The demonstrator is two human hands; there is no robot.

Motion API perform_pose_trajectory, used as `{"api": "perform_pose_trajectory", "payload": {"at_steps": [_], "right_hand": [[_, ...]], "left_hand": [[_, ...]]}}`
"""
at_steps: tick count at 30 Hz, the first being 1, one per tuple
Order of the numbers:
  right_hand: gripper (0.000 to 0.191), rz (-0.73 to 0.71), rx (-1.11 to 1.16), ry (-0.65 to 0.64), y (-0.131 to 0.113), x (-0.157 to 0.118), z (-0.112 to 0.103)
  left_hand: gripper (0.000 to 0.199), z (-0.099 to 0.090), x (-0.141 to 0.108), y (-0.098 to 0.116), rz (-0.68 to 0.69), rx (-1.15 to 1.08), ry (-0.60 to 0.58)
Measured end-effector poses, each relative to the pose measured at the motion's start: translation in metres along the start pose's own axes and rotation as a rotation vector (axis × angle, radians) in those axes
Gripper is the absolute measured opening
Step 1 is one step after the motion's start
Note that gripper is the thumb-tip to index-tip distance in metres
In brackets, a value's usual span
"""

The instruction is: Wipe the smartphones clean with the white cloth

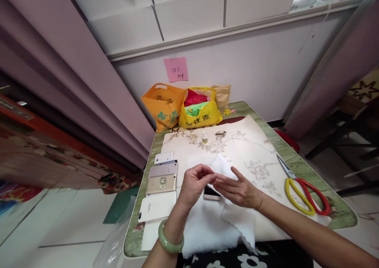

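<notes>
My left hand (196,184), with a green bangle (171,238) on the wrist, is curled with thumb and fingertips pressed together. Whatever it may pinch is hidden. Its fingertips meet those of my right hand (241,191), whose fingers are stretched out with the thumb apart. Under the hands lies a phone (212,193) with a dark screen, partly covered. White fluffy cloth (207,230) spreads around it and over the table's near edge. Beyond the hands stand a small bottle (204,138) and a little wire-like item (220,134) I cannot name.
Several phones (161,183) lie in a column at the left edge of the table (345,218). Large scissors (302,193) with red and yellow handles lie open at the right. An orange bag (164,106), a filled yellow bag (199,116) and a brown pouch (222,96) stand at the back.
</notes>
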State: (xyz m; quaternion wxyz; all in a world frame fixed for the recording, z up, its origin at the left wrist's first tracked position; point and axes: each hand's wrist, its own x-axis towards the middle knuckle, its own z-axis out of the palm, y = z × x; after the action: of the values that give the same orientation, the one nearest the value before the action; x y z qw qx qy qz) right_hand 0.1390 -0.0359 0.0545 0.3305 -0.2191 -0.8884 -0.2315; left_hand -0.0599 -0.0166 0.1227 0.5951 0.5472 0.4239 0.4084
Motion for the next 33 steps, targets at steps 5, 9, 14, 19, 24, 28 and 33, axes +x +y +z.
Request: {"api": "perform_pose_trajectory", "payload": {"at_steps": [5, 9, 14, 19, 24, 28, 33], "right_hand": [[0.027, -0.021, 0.010, 0.018, 0.002, 0.006, -0.005], [0.027, -0.078, 0.039, 0.004, 0.003, 0.006, -0.008], [0.031, -0.011, 0.154, -0.056, 0.006, 0.001, -0.002], [0.025, 0.553, 0.242, -0.225, 0.003, -0.008, 0.031], [0.021, 0.727, 0.282, -0.407, -0.007, -0.006, 0.049], [0.013, 0.709, 0.240, -0.394, -0.014, -0.002, 0.043], [0.015, 0.589, 0.238, -0.301, -0.021, -0.003, 0.044]], "left_hand": [[0.016, -0.003, -0.001, 0.004, -0.018, -0.017, -0.002], [0.018, -0.010, -0.002, 0.008, -0.073, -0.006, -0.100], [0.020, -0.015, 0.004, -0.002, -0.078, 0.046, -0.139], [0.014, -0.014, -0.001, -0.055, 0.005, 0.482, 0.302], [0.072, -0.008, -0.034, -0.104, 0.047, 0.942, 0.233], [0.074, 0.000, -0.047, -0.117, 0.080, 1.105, 0.275], [0.060, 0.009, -0.037, -0.124, 0.136, 1.174, 0.336]]}}
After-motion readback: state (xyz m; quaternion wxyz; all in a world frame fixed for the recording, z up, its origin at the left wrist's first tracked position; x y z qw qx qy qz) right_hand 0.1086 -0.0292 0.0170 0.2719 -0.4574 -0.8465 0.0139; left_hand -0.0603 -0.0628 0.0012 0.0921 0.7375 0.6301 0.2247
